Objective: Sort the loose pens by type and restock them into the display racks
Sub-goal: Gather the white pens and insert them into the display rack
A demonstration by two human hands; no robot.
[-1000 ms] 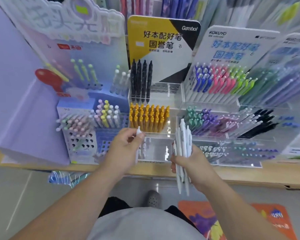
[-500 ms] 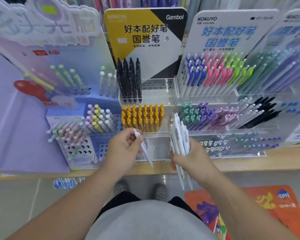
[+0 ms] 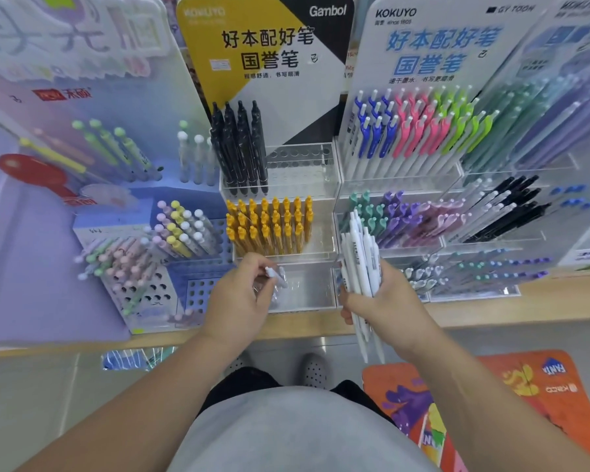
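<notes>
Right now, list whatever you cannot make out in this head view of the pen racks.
Head view only:
- white pen pinched by the left hand: motion-blurred, so its lower end cannot be traced.
- bundle of white pens gripped by the right hand: they overlap, so no count; the barrel print is too small.
- far-right racks: blurred and cut off by the right edge.

Grey top (image 3: pixel 286 434), blk bottoms (image 3: pixel 246 383), perforated grey clogs (image 3: pixel 315 369).
</notes>
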